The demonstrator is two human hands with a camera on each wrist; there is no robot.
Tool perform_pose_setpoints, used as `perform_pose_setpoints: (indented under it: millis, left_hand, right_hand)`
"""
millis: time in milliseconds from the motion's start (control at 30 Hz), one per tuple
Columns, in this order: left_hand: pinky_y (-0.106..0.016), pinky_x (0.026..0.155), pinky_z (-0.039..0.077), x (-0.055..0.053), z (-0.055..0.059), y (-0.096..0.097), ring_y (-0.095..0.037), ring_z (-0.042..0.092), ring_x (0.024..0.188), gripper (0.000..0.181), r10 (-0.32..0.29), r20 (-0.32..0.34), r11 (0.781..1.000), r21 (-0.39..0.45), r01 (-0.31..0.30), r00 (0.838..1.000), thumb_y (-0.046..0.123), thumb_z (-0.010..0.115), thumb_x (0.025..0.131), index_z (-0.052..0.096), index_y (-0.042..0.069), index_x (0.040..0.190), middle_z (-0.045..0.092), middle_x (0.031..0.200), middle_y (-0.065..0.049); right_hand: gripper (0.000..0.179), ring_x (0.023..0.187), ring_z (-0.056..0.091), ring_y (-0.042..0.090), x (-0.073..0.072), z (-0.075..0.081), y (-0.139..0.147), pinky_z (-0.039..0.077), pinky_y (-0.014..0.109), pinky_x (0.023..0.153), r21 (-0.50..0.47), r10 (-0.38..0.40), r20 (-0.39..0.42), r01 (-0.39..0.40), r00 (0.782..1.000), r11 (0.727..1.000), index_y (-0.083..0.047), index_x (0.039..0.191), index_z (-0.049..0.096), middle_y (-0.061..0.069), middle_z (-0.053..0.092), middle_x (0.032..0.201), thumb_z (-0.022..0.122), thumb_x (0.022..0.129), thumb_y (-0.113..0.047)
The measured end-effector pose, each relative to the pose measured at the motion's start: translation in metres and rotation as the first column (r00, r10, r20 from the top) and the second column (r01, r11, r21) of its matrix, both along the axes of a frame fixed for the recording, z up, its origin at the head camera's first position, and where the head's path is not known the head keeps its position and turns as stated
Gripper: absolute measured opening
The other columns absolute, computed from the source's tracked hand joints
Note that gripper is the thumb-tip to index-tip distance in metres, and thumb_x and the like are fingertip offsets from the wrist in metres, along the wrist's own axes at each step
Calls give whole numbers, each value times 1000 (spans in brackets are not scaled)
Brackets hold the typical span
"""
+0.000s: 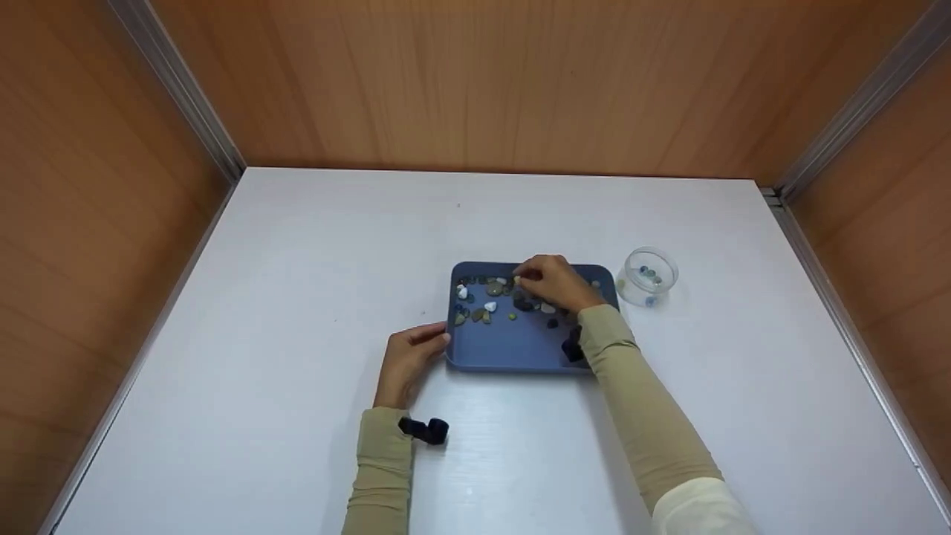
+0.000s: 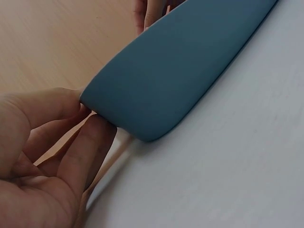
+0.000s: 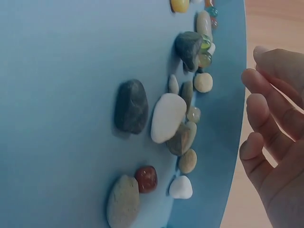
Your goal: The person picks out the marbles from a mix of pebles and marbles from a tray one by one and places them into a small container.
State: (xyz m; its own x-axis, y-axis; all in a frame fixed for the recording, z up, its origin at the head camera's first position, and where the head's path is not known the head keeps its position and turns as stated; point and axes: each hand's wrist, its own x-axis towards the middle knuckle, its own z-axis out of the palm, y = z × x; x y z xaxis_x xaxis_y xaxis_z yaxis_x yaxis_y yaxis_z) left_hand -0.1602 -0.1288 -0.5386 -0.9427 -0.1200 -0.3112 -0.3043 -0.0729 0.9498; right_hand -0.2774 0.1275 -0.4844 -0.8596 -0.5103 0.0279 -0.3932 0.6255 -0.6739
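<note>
A blue tray (image 1: 520, 353) holds several pebbles and glassy beads, mostly along its far side. My left hand (image 1: 410, 358) is at the tray's left edge; in the left wrist view its thumb and fingers pinch the tray's corner. My right hand (image 1: 556, 282) is over the far part of the tray. In the right wrist view its fingers (image 3: 259, 107) are loosely bent, with nothing visible held. A pale yellow pebble (image 1: 518, 280) shows by the fingertips in the head view. Near it are a dark stone (image 3: 131, 107) and a large white pebble (image 3: 168, 117).
Right of the tray stands a clear round container (image 1: 648, 276) with a few glass beads inside. The white table (image 1: 245, 357) is bounded by wooden panels (image 1: 475, 89) at the back and both sides. Black wrist cameras sit on both sleeves.
</note>
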Motion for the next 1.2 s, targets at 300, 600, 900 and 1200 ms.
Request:
perform_pose_setpoints:
  millis: [300,600,900,1200]
  left_hand:
    - [-24,82,55,0,1,1,-13,65,96,27,11,11,1000,-8,-11,1000,8,74,82,73,4,109,70,110,-11]
    - [-24,85,54,0,0,1,-16,64,101,27,17,37,1000,-6,-16,999,10,75,81,74,7,108,70,111,-11]
    - [-23,82,55,2,0,3,-13,65,96,30,5,31,1000,18,-6,1000,8,74,83,71,3,112,68,113,-14]
    - [-24,83,55,3,-1,4,-13,65,96,30,5,29,1000,8,-6,1000,9,74,82,71,3,112,68,114,-14]
  right_hand:
    - [26,96,63,25,1,-5,-6,54,40,83,31,-23,71,21,997,999,-2,115,68,14,67,108,63,93,-14]
    - [23,94,63,25,3,-9,-11,53,40,80,46,-29,68,26,997,999,-3,112,70,14,68,109,64,92,-14]
    - [24,92,64,22,5,-16,-15,53,38,79,90,-78,63,72,995,993,-5,111,71,11,69,107,67,91,-18]
    - [24,93,62,22,5,-20,-17,52,39,81,113,-94,47,88,994,990,-5,109,72,11,69,106,68,90,-17]
